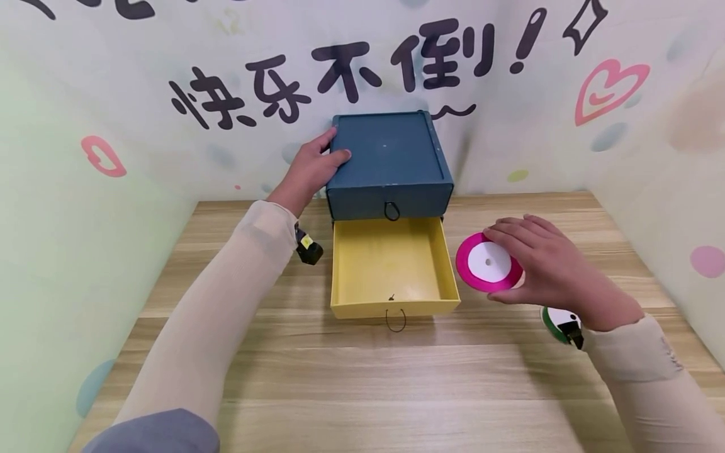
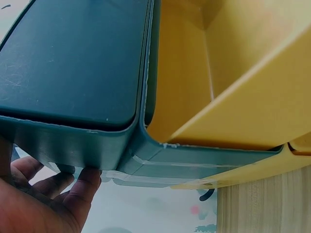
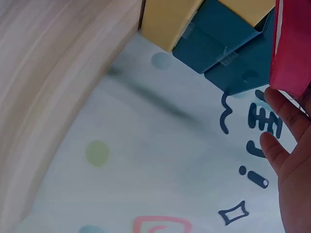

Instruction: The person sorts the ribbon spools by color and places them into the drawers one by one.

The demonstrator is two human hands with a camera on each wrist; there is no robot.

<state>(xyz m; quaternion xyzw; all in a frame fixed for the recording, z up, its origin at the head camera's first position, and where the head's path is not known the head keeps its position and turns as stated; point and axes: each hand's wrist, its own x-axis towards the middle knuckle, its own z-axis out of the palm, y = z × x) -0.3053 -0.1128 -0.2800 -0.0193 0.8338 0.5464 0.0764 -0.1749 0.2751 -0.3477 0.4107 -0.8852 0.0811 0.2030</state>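
Observation:
My left hand (image 1: 314,165) rests on the left edge of a blue drawer box (image 1: 385,151), thumb on its top and fingers along the side. In the left wrist view its fingertips (image 2: 87,182) touch the box's side wall. Below the blue front, a yellow drawer (image 1: 453,277) stands pulled out, with a thin loop handle (image 1: 395,321) on its front. My right hand (image 1: 557,267) pinches a spool of pink ribbon (image 1: 464,267) with a white disc face, held upright just right of the yellow drawer. In the right wrist view the pink ribbon's edge (image 3: 289,73) shows above the fingers.
A green-edged spool (image 1: 550,324) lies on the wooden table (image 1: 340,390), partly hidden by the right wrist's camera. A printed backdrop (image 1: 527,126) stands right behind the drawers. A black loop (image 1: 391,211) hangs on the blue drawer front. The left wrist's camera (image 1: 308,250) is beside the drawers.

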